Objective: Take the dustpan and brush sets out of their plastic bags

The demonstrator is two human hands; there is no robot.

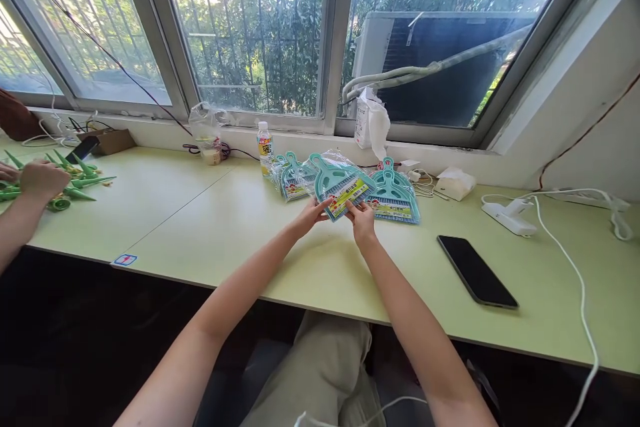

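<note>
Between my two hands is a teal mini dustpan and brush set (334,177) in clear plastic wrapping, with a yellow-green label across its lower part. My left hand (311,217) grips its lower left corner, and my right hand (361,219) pinches its lower edge on the right. The set is tilted and held just over the table. Behind it to the left lies a wrapped dustpan set (293,180) of the same colour, partly hidden. To the right, close by my right hand, another teal dustpan set (394,199) lies on the table.
A black phone (477,271) lies right of my arms, near a white power strip (510,219) and its cable. A drink bottle (265,147), a plastic bag (209,133) and a tissue pack (371,121) stand by the window. At far left, another person's hand (44,180) touches green pieces (83,183).
</note>
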